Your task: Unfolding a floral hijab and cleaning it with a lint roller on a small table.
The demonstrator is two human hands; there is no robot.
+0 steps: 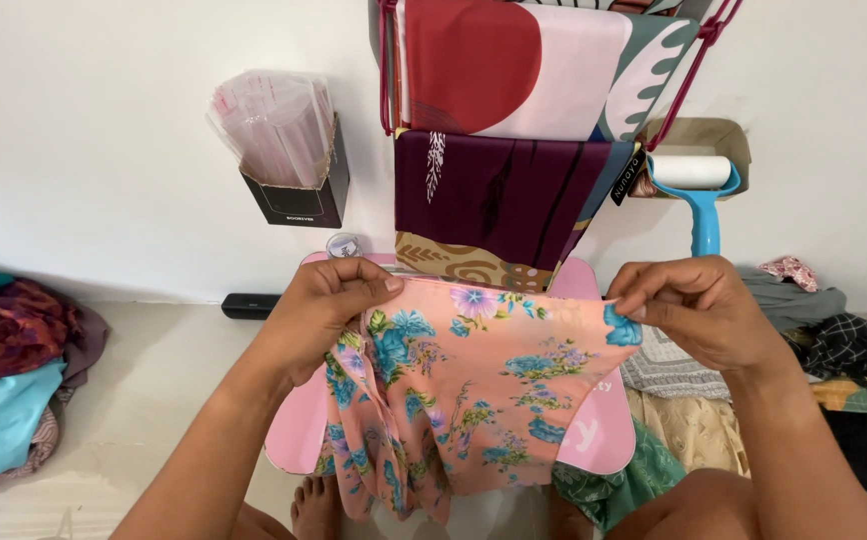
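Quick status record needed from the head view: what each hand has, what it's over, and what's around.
left hand: pinches the upper left edge of the floral cloth
right hand: pinches the upper right corner of the same cloth
floral cloth: peach with blue flowers, held spread, lower part hanging over the pink table
behind: patterned fabrics on a hanging rack; box of clear bags on the wall
right side: blue lint roller; clothes pile
left side: clothes heap on the floor
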